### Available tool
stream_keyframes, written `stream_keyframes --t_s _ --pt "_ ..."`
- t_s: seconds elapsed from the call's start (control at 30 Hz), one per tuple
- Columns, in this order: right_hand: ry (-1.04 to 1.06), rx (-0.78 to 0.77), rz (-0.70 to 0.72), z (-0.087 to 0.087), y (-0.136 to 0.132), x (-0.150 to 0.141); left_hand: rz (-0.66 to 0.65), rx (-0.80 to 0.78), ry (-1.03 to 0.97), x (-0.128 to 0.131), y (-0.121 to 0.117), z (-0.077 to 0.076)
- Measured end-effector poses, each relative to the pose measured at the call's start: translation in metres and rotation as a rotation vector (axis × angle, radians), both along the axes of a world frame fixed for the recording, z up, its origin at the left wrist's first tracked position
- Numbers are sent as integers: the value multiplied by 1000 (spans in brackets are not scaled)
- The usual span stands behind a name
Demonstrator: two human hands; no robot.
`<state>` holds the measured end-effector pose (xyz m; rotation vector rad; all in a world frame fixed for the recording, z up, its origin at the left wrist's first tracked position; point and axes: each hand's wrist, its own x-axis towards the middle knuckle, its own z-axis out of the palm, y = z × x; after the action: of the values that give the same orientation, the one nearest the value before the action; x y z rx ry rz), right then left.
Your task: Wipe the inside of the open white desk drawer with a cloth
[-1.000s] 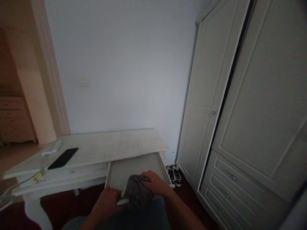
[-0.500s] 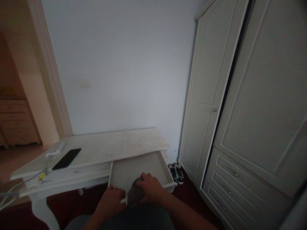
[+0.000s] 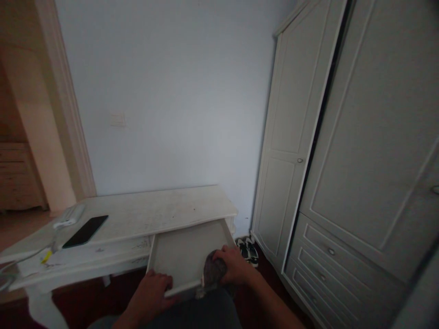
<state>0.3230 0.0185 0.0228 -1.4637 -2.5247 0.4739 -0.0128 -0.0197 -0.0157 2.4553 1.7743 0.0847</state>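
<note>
Drawer (image 3: 185,256) stands open ahead of your hands. Your left hand (image 3: 154,290) remains curled closed over its front left corner; beyond that grip, its pale bottom shows. Your right hand (image 3: 233,267), closed on the dark cloth (image 3: 213,270), has shifted right along the front edge.

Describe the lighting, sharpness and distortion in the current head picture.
Head view: dim overall, wall brightest near its middle, a warm tint around the door frame; head view: hands and dark bundle soft, fine detail lost; head view: wardrobe leaning, probably wide-angle distortion.
</note>
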Motion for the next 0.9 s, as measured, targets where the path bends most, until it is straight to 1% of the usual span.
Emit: stream_keyframes --t_s 0.1,0.2,0.27,0.33,0.37,0.4,0.47,0.57,0.63,0.7,0.8,0.87,0.9 --pt "4 36 70 -5 -2 -39 -15 -7 2 1 0 2" --pt "99 7 188 -12 -2 -87 -46 -31 35 -1 1 3" --pt "143 -3 235 -16 -1 -115 -83 -51 49 -4 2 2" --pt "136 -17 239 -17 0 -129 -104 -62 36 -7 2 2" --pt "116 -29 234 -17 1 -131 -100 -65 23 -7 1 2" --pt "87 -41 225 -16 1 -129 -94 -67 11 -7 1 3" --pt "18 -49 218 -11 1 -115 -80 -72 -9 -4 0 6" --pt "-109 -30 207 0 2 -79 -39 -47 3 1 -2 8" --pt "-181 -35 190 7 4 -52 -20 -20 14 2 -1 6" --pt "-202 -62 177 11 9 -27 -21 -6 9 2 -1 3" --pt "-138 -94 195 9 17 -2 -13 -2 7 1 1 0" --pt "-80 -96 209 1 21 -2 -14 3 10 1 1 0" --pt "-50 -93 211 -4 21 -9 -20 5 10 1 1 0"
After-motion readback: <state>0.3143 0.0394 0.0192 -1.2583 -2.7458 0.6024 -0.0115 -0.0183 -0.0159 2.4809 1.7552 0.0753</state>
